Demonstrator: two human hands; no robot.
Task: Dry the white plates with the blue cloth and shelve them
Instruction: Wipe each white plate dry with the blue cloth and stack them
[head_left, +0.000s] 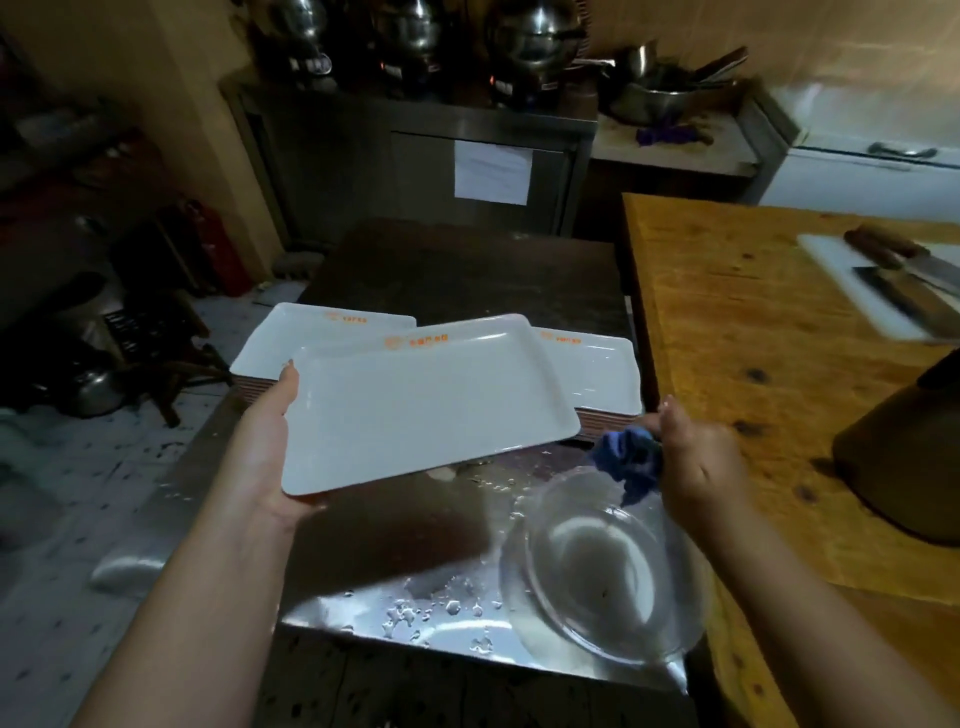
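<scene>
Seen from head cam, looking down at a wet steel surface w/ water drops near front edge.

Left hand, grip closed on a white rectangular plate: thumb on top of left rim, fingers under. Plate held tilted above the surface, orange print along its far rim.

Right hand, grip closed round a bunched blue cloth, just right of the held plate's near-right corner, not touching it as far as visible. Cloth tail hanging above a clear glass bowl sitting at the surface's front-right corner.

Behind the held plate, two stacks of like white plates on the surface: left stack, right stack, both partly hidden by the held plate.

To the right, a wood surface w/ a white cutting board carrying two knives; a dark object at its right edge, unclear what.

At back, a steel cabinet w/ a paper sheet stuck on the front, shiny pots on top. Dim lighting.
</scene>
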